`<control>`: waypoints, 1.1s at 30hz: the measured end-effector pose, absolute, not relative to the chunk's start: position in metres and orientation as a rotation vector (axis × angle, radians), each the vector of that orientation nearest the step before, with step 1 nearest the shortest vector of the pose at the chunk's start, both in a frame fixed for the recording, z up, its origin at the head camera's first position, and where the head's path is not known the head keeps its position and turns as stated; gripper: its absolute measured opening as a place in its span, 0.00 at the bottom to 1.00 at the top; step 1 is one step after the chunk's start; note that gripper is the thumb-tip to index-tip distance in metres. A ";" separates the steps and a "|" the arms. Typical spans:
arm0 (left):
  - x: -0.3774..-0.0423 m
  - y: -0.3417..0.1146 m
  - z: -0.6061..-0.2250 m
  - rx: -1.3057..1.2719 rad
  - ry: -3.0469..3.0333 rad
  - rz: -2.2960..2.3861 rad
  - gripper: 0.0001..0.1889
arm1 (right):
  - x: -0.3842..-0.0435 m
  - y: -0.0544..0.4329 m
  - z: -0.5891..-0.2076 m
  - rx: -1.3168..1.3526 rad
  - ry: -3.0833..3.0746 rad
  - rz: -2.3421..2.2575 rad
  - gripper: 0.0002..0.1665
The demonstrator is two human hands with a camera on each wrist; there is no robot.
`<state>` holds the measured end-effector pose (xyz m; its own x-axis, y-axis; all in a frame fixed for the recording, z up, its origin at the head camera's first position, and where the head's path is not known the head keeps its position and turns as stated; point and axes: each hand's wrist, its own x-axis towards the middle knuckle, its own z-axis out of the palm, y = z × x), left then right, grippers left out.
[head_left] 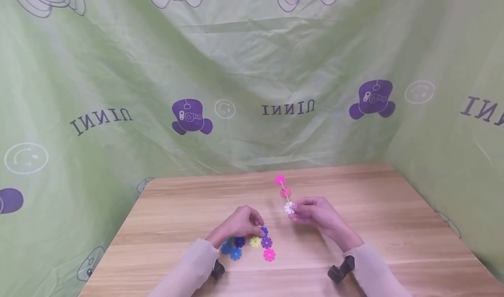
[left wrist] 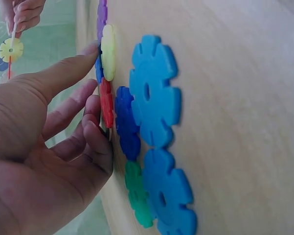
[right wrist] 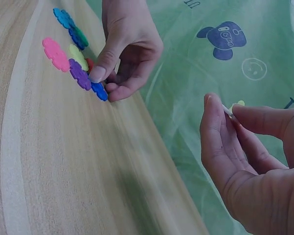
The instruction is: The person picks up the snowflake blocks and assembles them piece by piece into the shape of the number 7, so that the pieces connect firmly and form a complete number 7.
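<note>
Far left, light-blue discs [head_left: 235, 254] lay on the counter [head_left: 177, 218], just beside the left hand [head_left: 241, 221]. That hand pinched a blue disc [head_left: 264, 230] at its fingertips; purple disc [head_left: 267, 242] just beside it, then pink disc [head_left: 269, 255]. Rightward, raised, a three-disc chain [head_left: 285, 193] extended ahead of the right hand [head_left: 316, 214], which pinched its white stick [right wrist: 228, 112].

The green cloth [head_left: 244, 61] bears purple lettering [head_left: 281, 109] resembling "INNIU", repeated across it.
</note>
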<state>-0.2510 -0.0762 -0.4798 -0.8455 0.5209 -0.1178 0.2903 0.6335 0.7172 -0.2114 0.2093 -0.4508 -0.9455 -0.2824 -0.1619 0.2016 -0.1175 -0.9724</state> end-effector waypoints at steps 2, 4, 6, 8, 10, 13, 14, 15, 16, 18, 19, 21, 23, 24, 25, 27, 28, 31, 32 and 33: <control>-0.252 -0.076 -0.479 0.637 2.537 1.038 0.11 | -0.212 0.209 -0.450 -0.087 1.834 -2.139 0.14; -0.252 -0.075 -0.479 0.627 2.533 1.034 0.11 | -0.213 0.208 -0.450 -0.093 1.834 -2.142 0.14; -0.252 -0.074 -0.478 0.621 2.531 1.029 0.11 | -0.213 0.208 -0.451 -0.095 1.831 -2.146 0.14; -0.252 -0.073 -0.477 0.612 2.531 1.023 0.10 | -0.213 0.208 -0.451 -0.098 1.835 -2.139 0.14; -0.252 -0.072 -0.477 0.610 2.534 1.020 0.10 | -0.213 0.208 -0.452 -0.097 1.837 -2.131 0.14; -0.251 -0.072 -0.478 0.615 2.542 1.015 0.10 | -0.213 0.208 -0.454 -0.094 1.834 -2.125 0.13; -0.251 -0.071 -0.478 0.616 2.545 1.013 0.10 | -0.213 0.209 -0.454 -0.097 1.832 -2.123 0.13; -0.251 -0.071 -0.479 0.616 2.549 1.009 0.10 | -0.213 0.209 -0.455 -0.100 1.829 -2.122 0.13; -0.251 -0.071 -0.479 0.616 2.553 1.005 0.10 | -0.213 0.209 -0.455 -0.103 1.827 -2.122 0.13; -0.251 -0.071 -0.480 0.615 2.559 1.001 0.10 | -0.213 0.209 -0.456 -0.105 1.821 -2.123 0.13; -0.250 -0.071 -0.479 0.611 2.558 1.004 0.10 | -0.213 0.209 -0.456 -0.106 1.819 -2.123 0.13; -0.250 -0.071 -0.479 0.600 2.550 1.017 0.10 | -0.213 0.208 -0.457 -0.104 1.816 -2.125 0.12; -0.249 -0.072 -0.478 0.584 2.530 1.054 0.10 | -0.213 0.208 -0.456 -0.100 1.814 -2.128 0.12; -0.248 -0.072 -0.477 0.577 2.517 1.080 0.10 | -0.213 0.207 -0.456 -0.103 1.813 -2.130 0.12; -0.248 -0.072 -0.476 0.568 2.508 1.107 0.10 | -0.212 0.207 -0.456 -0.106 1.813 -2.131 0.12; -0.247 -0.074 -0.474 0.546 2.491 1.172 0.09 | -0.212 0.206 -0.455 -0.115 1.814 -2.132 0.12; -0.246 -0.074 -0.473 0.536 2.486 1.206 0.08 | -0.212 0.205 -0.454 -0.118 1.818 -2.131 0.12; -0.244 -0.076 -0.471 0.504 2.494 1.289 0.07 | -0.211 0.204 -0.454 -0.113 1.846 -2.109 0.13; -0.244 -0.076 -0.471 0.489 2.495 1.318 0.07 | -0.211 0.203 -0.454 -0.107 1.858 -2.099 0.14; -0.243 -0.076 -0.470 0.479 2.501 1.345 0.07 | -0.210 0.202 -0.454 -0.101 1.869 -2.089 0.14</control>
<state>-0.2427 -0.0757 -0.4698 -0.9115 0.4048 -0.0724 0.1628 0.5169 0.8404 -0.2103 0.2019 -0.4542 -0.9414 -0.2927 -0.1679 0.1992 -0.0806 -0.9766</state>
